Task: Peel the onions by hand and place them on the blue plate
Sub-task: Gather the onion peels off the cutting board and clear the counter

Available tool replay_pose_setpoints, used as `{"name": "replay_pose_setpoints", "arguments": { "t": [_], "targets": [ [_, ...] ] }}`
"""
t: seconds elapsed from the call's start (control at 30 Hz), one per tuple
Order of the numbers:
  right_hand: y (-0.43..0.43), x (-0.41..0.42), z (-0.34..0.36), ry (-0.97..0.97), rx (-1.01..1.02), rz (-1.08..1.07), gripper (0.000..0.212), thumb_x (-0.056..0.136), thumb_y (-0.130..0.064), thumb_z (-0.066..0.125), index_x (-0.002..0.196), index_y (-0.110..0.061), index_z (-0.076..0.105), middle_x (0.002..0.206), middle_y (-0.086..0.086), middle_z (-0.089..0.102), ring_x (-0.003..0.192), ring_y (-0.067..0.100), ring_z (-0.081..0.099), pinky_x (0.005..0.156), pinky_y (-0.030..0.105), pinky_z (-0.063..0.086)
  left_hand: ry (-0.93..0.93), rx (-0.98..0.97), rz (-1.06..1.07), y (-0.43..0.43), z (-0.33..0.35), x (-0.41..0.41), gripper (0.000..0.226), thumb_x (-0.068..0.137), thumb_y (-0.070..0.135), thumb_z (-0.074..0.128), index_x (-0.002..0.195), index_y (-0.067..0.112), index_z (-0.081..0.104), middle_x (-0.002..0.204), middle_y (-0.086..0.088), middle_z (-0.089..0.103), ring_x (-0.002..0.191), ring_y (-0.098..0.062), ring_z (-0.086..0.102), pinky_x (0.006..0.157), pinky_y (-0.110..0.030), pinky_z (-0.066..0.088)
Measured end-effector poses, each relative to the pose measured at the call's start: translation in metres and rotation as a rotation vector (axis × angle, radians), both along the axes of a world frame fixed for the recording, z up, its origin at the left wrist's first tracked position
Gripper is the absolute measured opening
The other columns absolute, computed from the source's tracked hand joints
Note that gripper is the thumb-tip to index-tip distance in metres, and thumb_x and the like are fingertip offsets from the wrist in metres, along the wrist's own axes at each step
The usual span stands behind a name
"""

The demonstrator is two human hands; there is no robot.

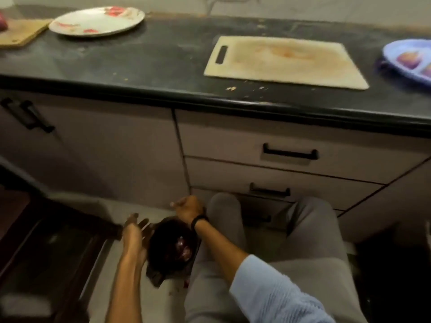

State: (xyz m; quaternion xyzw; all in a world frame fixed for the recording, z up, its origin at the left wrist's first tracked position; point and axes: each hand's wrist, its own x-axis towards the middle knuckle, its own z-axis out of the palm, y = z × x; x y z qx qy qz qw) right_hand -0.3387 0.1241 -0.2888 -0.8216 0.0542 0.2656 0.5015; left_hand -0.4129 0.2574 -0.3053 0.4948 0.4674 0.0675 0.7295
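Observation:
The blue plate (396,51) stands at the counter's far right edge with two peeled purple onions (408,59) on it, partly cut off by the frame. An unpeeled red onion (2,22) shows at the far left edge on a wooden board. Both my hands are low, below the counter, over a dark bin bag (170,248) on the floor that holds reddish onion skins (183,247). My left hand (135,231) hovers at the bag's left side with fingers spread and nothing in it. My right hand (189,209) is at the bag's far rim with fingers curled; nothing shows in them.
A pale cutting board (286,62) lies on the black counter (163,64), with a white flowered plate (96,22) and a wooden board (22,32) at the back left. Drawers with black handles (290,155) face me. My grey-trousered legs (303,252) are to the right of the bag.

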Motion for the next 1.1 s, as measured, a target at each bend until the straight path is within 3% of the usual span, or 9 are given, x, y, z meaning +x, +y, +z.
{"name": "replay_pose_setpoints", "arguments": {
  "t": [0.13,0.23,0.3,0.53,0.7,0.77,0.93,1.03,1.1],
  "targets": [
    [-0.038,0.025,0.043,-0.080,0.108,-0.187,0.018,0.091,-0.016,0.068,0.073,-0.018,0.071,0.088,0.010,0.073,0.094,0.019,0.066,0.088,0.030,0.051,-0.073,0.038,-0.078,-0.024,0.037,0.038,0.050,0.110,0.046,0.025,0.146,0.020,0.048,0.144,-0.012,0.056,0.120,-0.033,0.059,0.091,-0.039,0.044],
    [-0.103,0.051,0.087,-0.324,0.073,-0.260,0.037,0.093,-0.004,0.060,0.061,-0.022,0.060,0.065,-0.001,0.060,0.072,0.011,0.055,0.075,0.025,0.045,-0.260,0.071,-0.179,-0.053,0.078,0.069,0.050,0.109,0.045,0.030,0.143,0.015,0.051,0.123,-0.005,0.071,0.090,-0.014,0.071,0.075,-0.033,0.057],
    [-0.154,0.058,0.138,-0.442,0.047,-0.350,0.016,0.093,-0.012,0.065,0.078,-0.008,0.069,0.071,-0.001,0.065,0.069,0.007,0.058,0.066,0.019,0.047,-0.414,0.127,-0.244,-0.079,0.111,0.093,0.036,0.110,0.032,0.038,0.134,0.015,0.059,0.099,-0.001,0.076,0.072,-0.005,0.073,0.062,-0.022,0.061],
    [-0.305,0.062,0.244,-0.430,0.154,-0.216,0.026,0.094,-0.029,0.067,0.083,-0.007,0.074,0.085,0.011,0.076,0.080,0.023,0.073,0.066,0.030,0.058,-0.847,0.689,-0.571,-0.225,0.259,0.161,0.021,0.101,0.020,0.060,0.122,0.023,0.065,0.096,-0.001,0.070,0.074,-0.011,0.065,0.066,-0.019,0.054],
    [-0.414,0.078,0.295,-0.700,-0.022,-0.708,0.028,0.091,-0.038,0.069,0.089,-0.011,0.074,0.082,0.006,0.073,0.070,0.016,0.067,0.070,0.035,0.061,-0.879,0.788,-0.803,-0.325,0.323,0.210,0.023,0.096,0.029,0.066,0.118,0.030,0.060,0.098,-0.001,0.070,0.071,-0.015,0.069,0.067,-0.032,0.051],
    [-0.456,0.097,0.308,-0.758,-0.294,-0.851,0.052,0.080,-0.056,0.073,0.116,-0.018,0.068,0.109,0.007,0.071,0.098,0.022,0.067,0.089,0.038,0.054,-0.848,0.898,-0.918,-0.369,0.332,0.236,0.031,0.094,0.032,0.068,0.124,0.027,0.058,0.100,0.001,0.069,0.084,-0.021,0.068,0.078,-0.033,0.051],
    [-0.512,0.143,0.327,-0.444,-0.558,-0.781,0.129,0.067,-0.066,0.078,0.157,-0.019,-0.002,0.157,0.032,-0.004,0.137,0.045,0.038,0.111,0.042,0.033,-0.789,1.198,-1.277,-0.464,0.333,0.304,0.059,0.087,0.014,0.070,0.142,0.018,0.051,0.122,-0.014,0.063,0.111,-0.029,0.062,0.093,-0.033,0.049],
    [-0.535,0.167,0.323,-0.299,-0.631,-0.574,0.137,0.063,-0.071,0.077,0.157,-0.024,-0.011,0.162,0.025,-0.007,0.147,0.042,0.016,0.117,0.051,0.025,-0.724,1.342,-1.524,-0.496,0.331,0.329,0.068,0.088,0.014,0.069,0.150,0.022,0.044,0.141,-0.016,0.050,0.127,-0.029,0.053,0.103,-0.033,0.044],
    [-0.546,0.180,0.321,-0.245,-0.602,-0.459,0.138,0.060,-0.072,0.079,0.156,-0.031,-0.011,0.161,0.021,0.015,0.140,0.042,0.033,0.109,0.054,0.039,-0.691,1.382,-1.637,-0.509,0.333,0.341,0.064,0.092,0.016,0.066,0.151,0.026,0.044,0.144,-0.015,0.048,0.130,-0.028,0.051,0.098,-0.028,0.041]
  ]
}}
